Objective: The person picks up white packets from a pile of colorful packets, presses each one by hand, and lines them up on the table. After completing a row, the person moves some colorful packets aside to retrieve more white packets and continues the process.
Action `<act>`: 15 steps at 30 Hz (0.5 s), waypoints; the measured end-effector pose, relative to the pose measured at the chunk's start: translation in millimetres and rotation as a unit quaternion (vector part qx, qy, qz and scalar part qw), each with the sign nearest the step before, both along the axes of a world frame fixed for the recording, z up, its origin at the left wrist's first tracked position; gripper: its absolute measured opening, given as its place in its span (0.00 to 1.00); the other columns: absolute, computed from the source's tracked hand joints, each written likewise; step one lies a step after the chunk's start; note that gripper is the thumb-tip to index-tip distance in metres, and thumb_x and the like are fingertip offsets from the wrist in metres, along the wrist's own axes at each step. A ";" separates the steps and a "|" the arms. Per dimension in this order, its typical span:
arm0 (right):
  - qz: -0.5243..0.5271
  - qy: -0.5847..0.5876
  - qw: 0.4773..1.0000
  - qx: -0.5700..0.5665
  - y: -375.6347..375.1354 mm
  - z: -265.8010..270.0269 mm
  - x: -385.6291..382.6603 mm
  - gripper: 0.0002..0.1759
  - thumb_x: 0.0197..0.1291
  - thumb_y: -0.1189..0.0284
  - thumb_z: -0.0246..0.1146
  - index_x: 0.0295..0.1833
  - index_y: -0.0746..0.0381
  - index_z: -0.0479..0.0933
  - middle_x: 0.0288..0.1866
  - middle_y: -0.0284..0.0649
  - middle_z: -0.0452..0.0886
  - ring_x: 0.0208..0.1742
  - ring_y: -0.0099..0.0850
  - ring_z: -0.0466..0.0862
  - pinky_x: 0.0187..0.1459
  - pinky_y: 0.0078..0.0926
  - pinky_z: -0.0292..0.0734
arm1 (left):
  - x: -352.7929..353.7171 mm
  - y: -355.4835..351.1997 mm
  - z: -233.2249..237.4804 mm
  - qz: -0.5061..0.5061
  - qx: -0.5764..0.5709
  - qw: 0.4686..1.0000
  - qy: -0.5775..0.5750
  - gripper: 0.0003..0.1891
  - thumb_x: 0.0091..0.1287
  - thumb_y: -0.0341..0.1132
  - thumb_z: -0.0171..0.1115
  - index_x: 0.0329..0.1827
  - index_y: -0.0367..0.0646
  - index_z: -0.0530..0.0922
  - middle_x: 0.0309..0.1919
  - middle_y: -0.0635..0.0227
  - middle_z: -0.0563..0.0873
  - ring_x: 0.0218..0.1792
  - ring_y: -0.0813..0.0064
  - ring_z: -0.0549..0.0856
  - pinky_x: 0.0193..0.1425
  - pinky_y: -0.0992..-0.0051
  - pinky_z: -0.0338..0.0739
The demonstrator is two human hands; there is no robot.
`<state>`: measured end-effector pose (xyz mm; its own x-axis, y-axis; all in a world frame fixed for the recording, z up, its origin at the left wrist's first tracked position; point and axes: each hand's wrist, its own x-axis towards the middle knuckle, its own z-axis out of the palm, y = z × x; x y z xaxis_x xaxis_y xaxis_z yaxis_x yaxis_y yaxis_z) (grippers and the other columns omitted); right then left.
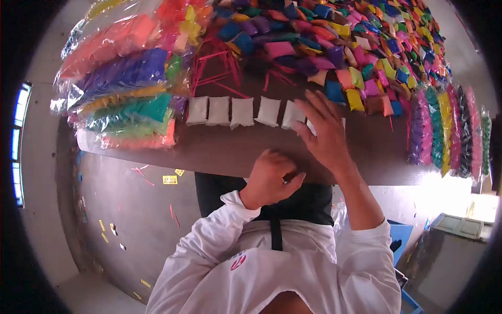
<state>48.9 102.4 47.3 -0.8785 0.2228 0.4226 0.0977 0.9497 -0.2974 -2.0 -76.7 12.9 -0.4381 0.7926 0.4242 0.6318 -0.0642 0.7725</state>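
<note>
A row of several small white packets (242,112) lies near the table's front edge. My right hand (324,125) is over the right end of this row, its fingers spread and touching or just above the packets there. It partly hides a white packet (292,116) and the one beyond it. At the table edge, below the row, my left hand (272,177) is loosely curled, with the thumb apart from the bent fingers. Nothing shows in it, though its palm is partly hidden.
Many coloured packets (355,99) are heaped across the back of the dark table (219,149). Large clear bags of coloured packets (125,70) are stacked at left; more filled bags (444,128) stand at right. Pink strips (225,63) lie behind the row. Scraps litter the floor (141,209).
</note>
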 end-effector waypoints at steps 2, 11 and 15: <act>0.041 0.004 0.999 -0.012 -6.8 0.6 -20.8 0.26 0.66 0.57 0.62 0.65 0.56 0.75 0.68 0.47 0.75 0.72 0.50 0.69 0.70 0.50 0.63 | -0.9 0.7 -3.3 -0.004 -0.001 1.000 -0.003 0.11 0.54 0.35 0.70 0.20 0.43 0.78 0.21 0.65 0.80 0.28 0.57 0.80 0.39 0.61 0.71; 0.078 -0.073 0.994 -0.020 -16.1 -23.0 -44.3 0.25 0.65 0.58 0.63 0.64 0.58 0.73 0.70 0.49 0.73 0.72 0.50 0.69 0.69 0.49 0.65 | -1.1 -1.9 -0.9 -0.004 -0.007 1.000 0.005 0.09 0.54 0.35 0.69 0.23 0.42 0.79 0.25 0.61 0.81 0.34 0.55 0.82 0.43 0.60 0.72; 0.098 -0.030 0.994 -0.027 -29.2 -2.7 -57.0 0.26 0.62 0.59 0.66 0.63 0.59 0.74 0.70 0.48 0.73 0.71 0.50 0.70 0.69 0.47 0.67 | -1.7 -3.5 -1.1 -0.015 0.002 1.000 0.005 0.08 0.54 0.35 0.70 0.26 0.41 0.81 0.27 0.60 0.84 0.34 0.54 0.83 0.42 0.58 0.73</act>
<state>-8.1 73.3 44.7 -0.9304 0.0667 0.3605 -0.0679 0.9350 -0.3482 -3.7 -80.3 11.8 -0.4100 0.8033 0.4320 0.6366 -0.0871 0.7663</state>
